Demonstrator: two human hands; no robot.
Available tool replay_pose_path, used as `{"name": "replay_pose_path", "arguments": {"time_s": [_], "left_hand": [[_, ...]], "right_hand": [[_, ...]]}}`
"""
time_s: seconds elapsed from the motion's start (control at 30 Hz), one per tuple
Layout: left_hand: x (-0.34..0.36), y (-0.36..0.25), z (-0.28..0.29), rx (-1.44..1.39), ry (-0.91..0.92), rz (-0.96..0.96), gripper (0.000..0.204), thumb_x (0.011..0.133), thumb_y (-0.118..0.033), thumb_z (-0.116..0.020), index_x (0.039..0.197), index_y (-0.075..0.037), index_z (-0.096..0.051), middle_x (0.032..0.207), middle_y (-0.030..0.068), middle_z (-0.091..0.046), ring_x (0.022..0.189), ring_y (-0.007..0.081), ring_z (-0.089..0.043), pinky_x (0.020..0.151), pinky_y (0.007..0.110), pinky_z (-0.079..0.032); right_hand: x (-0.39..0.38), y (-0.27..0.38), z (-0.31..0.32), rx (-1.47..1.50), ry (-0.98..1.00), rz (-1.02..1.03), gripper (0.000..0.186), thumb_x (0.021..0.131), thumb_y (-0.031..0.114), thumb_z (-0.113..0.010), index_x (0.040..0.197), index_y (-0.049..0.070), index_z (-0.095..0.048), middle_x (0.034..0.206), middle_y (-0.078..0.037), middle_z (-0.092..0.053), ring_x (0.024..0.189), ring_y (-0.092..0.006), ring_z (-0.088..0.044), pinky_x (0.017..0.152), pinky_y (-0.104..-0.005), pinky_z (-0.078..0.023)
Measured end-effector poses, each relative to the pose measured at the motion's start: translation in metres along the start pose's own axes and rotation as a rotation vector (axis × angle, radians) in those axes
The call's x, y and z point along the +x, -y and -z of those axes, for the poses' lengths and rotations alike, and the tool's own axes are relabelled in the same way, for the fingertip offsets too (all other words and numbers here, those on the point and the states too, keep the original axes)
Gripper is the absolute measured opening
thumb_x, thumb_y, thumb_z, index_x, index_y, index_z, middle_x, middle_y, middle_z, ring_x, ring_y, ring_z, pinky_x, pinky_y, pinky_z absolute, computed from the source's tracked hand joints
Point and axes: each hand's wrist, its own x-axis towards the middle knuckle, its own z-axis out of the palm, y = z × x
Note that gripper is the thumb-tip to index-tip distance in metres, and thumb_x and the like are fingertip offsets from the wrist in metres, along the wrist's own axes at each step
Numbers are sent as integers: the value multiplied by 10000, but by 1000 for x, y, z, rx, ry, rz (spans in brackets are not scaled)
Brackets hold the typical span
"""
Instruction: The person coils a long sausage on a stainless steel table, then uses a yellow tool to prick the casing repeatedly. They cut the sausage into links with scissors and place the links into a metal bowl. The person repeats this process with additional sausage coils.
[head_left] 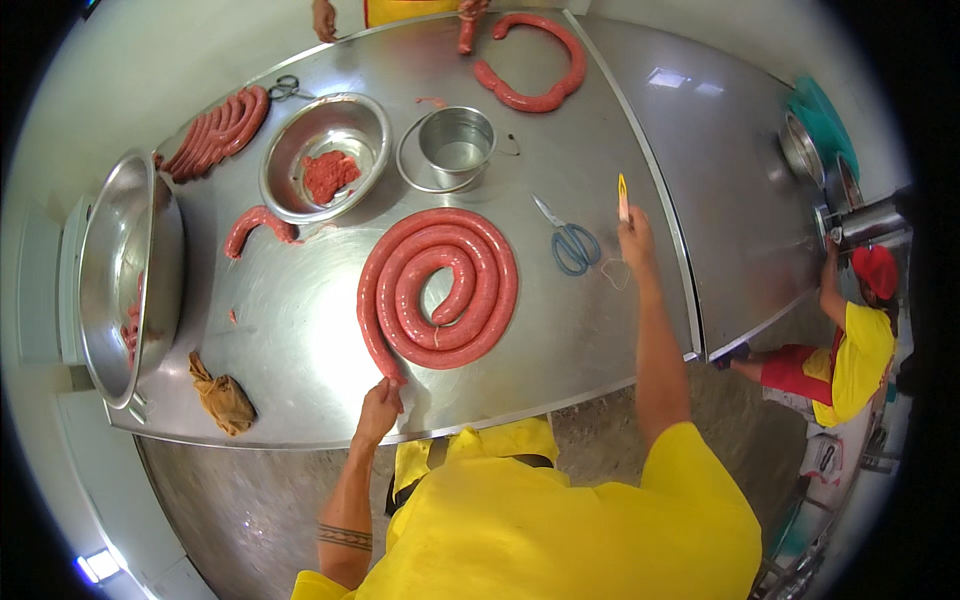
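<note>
A coiled red sausage (399, 250) lies on the steel table (500, 392), its outer end running toward me. My left hand (381, 408) grips that end at the near edge. My right hand (634, 238) holds up a slim yellow pointed tool (621, 184) with pale material on its lower part, right of the coil. Thin string (616, 283) lies below that hand. Blue-handled scissors (571, 247) rest between the coil and my right hand.
Behind are a bowl of ground meat (331, 178), a metal pot (456, 145) and sausages (218, 131). Left are a big basin (155, 265) and brown cloth (222, 398). Co-workers' hands (470, 12) are across the table; another person (855, 355) works at the right.
</note>
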Motion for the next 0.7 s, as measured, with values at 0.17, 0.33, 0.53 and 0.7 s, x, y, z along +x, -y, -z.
{"name": "replay_pose_path", "arguments": {"time_s": [0.17, 0.33, 0.53, 0.7], "left_hand": [[-5, 14, 13, -367, -58, 164, 414, 1107, -333, -426, 1014, -12, -671, 760, -7, -585, 614, 90, -437, 583, 270, -388], [-4, 29, 11, -513, -47, 18, 304, 1082, -307, -492, 1016, -44, -628, 881, 20, -619, 742, 116, -534, 670, 282, -463], [-9, 59, 10, -1562, 39, -8, 571, 1093, -517, -323, 1242, -35, -591, 797, 45, -658, 681, 127, -581, 702, 268, -504], [-14, 69, 30, -777, -74, -111, 526, 1092, -474, -405, 1111, -16, -662, 651, -13, -512, 607, 96, -461, 606, 240, -392]], "right_hand": [[-136, 77, -20, 235, 748, -187, 299, 1039, 348, -547, 1124, 81, -655, 970, -20, -634, 895, -148, -583, 831, -351, -499], [-296, 224, -128, 703, 1317, 66, 174, 1033, 167, -550, 1143, 47, -611, 858, -12, -562, 787, -126, -543, 720, -297, -463], [-275, 350, -274, 1107, 950, -370, 124, 1014, 126, -587, 1093, 31, -571, 803, -8, -556, 690, -117, -547, 625, -261, -485], [-195, 344, -300, 945, 1013, -347, 137, 941, 156, -688, 989, 51, -614, 810, -37, -610, 663, -134, -576, 595, -274, -471]]}}
